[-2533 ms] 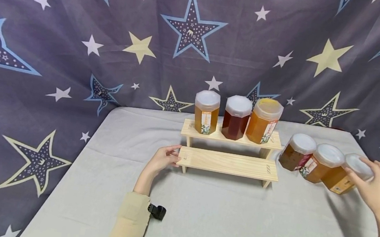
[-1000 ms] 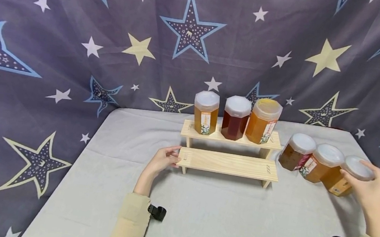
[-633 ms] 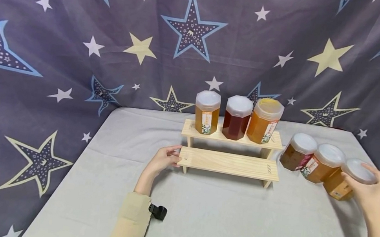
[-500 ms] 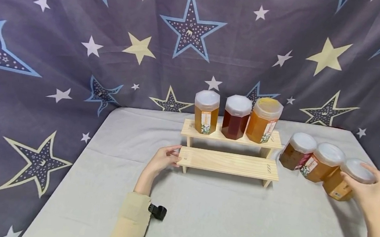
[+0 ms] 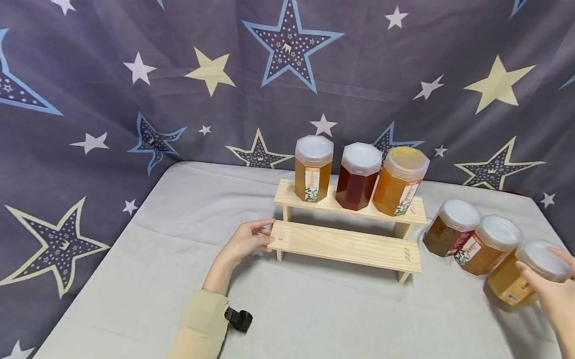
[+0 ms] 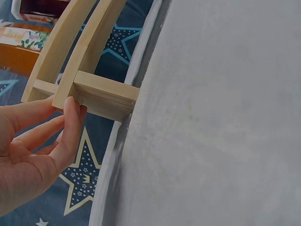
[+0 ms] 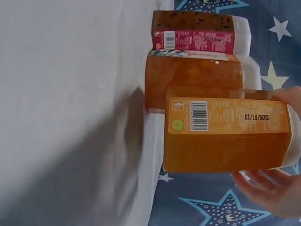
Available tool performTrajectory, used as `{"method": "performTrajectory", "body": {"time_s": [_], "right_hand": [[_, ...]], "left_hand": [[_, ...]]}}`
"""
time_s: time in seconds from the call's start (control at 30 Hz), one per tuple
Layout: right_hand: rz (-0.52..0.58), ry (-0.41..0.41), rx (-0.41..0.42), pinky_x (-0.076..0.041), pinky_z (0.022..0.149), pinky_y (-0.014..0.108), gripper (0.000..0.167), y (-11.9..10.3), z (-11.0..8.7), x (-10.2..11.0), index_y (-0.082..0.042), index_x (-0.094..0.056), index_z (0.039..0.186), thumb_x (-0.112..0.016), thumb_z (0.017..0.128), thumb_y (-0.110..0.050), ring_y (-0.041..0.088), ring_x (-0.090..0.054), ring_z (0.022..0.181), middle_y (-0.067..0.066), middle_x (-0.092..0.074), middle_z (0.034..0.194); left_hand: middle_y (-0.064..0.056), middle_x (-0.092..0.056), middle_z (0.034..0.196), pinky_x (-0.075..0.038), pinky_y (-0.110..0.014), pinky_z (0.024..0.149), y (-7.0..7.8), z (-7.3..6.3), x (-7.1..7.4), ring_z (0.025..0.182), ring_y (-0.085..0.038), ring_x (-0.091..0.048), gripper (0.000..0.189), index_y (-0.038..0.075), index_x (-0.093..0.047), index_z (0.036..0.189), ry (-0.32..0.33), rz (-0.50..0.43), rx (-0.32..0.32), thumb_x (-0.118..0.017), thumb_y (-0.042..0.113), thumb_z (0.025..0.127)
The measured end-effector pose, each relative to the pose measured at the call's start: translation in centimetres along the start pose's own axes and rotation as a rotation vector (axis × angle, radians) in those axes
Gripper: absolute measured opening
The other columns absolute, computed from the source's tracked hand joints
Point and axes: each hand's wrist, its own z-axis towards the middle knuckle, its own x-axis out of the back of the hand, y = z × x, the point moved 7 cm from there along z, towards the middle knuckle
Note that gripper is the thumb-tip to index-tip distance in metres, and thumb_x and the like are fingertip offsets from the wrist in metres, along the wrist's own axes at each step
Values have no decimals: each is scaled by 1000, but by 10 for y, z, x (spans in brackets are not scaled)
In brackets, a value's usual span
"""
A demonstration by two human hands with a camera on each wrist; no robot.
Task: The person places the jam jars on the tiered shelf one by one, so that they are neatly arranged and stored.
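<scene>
My left hand (image 5: 246, 240) pinches the left end of the lower tier of a two-step wooden rack (image 5: 346, 246); in the left wrist view thumb and fingers hold the board's corner (image 6: 63, 96). With my right hand (image 5: 570, 292) I grip an amber honey jar (image 5: 512, 282) around its white lid, thumb on one side and fingers on the other. The right wrist view shows this honey jar's orange label (image 7: 230, 115) with a barcode. Beside it stand an orange-labelled honey jar (image 5: 480, 254) and a dark jar with a magenta label (image 5: 444, 238).
On the upper tier stand an amber jar (image 5: 312, 176), a dark red jar (image 5: 357, 185) and an orange jar (image 5: 396, 190) with a yellowish lid. A grey cloth covers the table (image 5: 333, 335). Behind hangs a purple curtain (image 5: 361, 63) printed with stars.
My right hand has drawn the honey jar slightly toward me, away from the orange-labelled jar, and a narrow gap now shows between them. My left hand stays on the rack.
</scene>
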Motion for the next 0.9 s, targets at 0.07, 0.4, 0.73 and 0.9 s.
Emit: {"method": "performTrajectory", "body": {"time_s": [0.07,0.4,0.73,0.9], "right_hand": [[1,7,14,-29,89,48,69,-4,-1,1,-34,-56,118,-82,54,-38,13,-38,103,1,-45,93],[79,0,59,-31,70,34,59,-107,-34,32,-22,-63,112,-82,56,-22,-3,-35,85,-2,-50,100],[198,-37,137,-28,63,7,52,-187,-57,50,-4,-62,108,-78,58,-4,-12,-34,83,-28,-39,88],[223,-70,135,-32,60,2,52,-198,-59,44,-4,-63,108,-78,59,-4,-7,-36,80,-21,-39,86]], "left_hand": [[-21,-56,92,-57,-35,65,0,0,0,62,-14,-57,49,-6,-46,124,3,6,0,-55,-12,76],[-20,-56,92,-57,-34,65,0,1,1,62,-13,-57,49,-5,-47,124,5,22,0,-55,-10,76],[-22,-56,93,-57,-33,64,-1,1,1,62,-13,-57,49,-7,-46,124,2,12,-6,-55,-11,76],[-21,-56,93,-57,-33,64,-1,1,2,62,-13,-57,49,-6,-47,124,6,15,5,-55,-10,76]]}}
